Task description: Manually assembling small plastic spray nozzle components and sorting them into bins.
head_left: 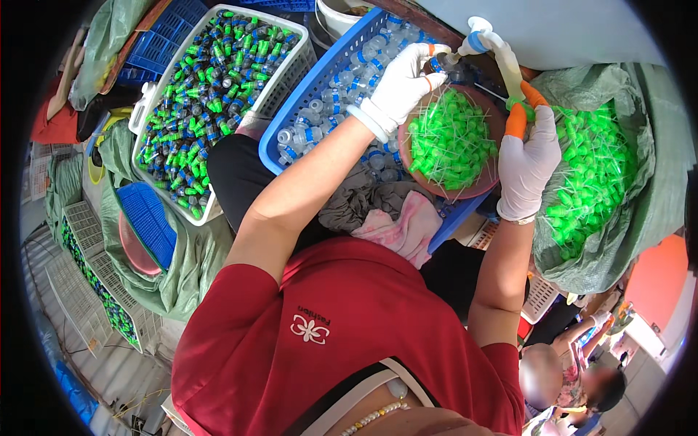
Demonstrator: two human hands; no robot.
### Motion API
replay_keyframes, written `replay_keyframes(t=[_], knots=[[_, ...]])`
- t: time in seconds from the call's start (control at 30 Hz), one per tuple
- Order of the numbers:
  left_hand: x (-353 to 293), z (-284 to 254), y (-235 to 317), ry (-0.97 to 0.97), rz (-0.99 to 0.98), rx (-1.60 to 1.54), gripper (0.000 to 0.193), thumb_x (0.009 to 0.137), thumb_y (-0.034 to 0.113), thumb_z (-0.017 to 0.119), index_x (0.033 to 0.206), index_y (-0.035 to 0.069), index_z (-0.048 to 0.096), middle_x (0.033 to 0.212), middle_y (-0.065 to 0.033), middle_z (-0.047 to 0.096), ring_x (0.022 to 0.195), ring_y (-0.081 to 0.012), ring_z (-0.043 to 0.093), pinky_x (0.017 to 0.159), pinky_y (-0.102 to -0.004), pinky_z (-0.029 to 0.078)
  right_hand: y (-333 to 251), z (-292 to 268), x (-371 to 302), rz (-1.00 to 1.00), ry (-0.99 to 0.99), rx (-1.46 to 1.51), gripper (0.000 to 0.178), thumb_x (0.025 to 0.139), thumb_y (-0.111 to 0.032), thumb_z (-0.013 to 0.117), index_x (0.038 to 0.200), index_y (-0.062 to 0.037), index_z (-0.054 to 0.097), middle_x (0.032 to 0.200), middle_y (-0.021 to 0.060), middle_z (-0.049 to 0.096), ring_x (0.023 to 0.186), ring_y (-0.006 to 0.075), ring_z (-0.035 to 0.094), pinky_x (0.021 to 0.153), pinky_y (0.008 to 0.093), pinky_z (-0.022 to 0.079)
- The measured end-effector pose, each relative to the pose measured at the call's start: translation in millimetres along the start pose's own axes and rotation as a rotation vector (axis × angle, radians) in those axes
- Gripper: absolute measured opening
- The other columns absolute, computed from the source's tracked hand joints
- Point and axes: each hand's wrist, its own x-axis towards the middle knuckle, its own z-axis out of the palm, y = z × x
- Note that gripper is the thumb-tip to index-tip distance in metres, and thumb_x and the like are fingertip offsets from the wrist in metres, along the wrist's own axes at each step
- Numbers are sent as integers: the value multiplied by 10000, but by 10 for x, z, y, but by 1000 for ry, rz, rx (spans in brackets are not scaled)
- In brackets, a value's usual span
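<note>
1. Fingers of the gloved left hand (398, 86) are clamping a small bottle (436, 67) at upper centre.
2. Right hand (527, 156) fingers are gripping the white filler nozzle (502, 62) over the round tray (486, 185) of green caps (447, 138).
3. Filling seems underway; capping likely follows, needing a steady bottle.

You wore a red shirt with a small white flower mark, white gloves on left hand (398, 87) and right hand (527, 166), orange-tipped fingers, bare forearms.
</note>
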Motion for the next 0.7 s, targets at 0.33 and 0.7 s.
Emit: replay_keyframes(t=[0.33,0.7], knots=[[-409,35,60,-137,-138,-83,486,870,-74,593,1322,40,458,1230,-85,580,1103,-135,554,978,-295,457,-11,117,-182,-118,-72,-129,248,868,-37,625,1113,-68,605,781,111,651,600,257,614,560,349,478],[-685,403,138,-174,-226,261,414,889,9,611,1268,20,445,1190,-129,553,992,-200,573,907,-318,476,314,367,-514,233,-236,302,117,898,-36,596,1010,-58,570,774,66,620,613,207,576,536,319,425]])
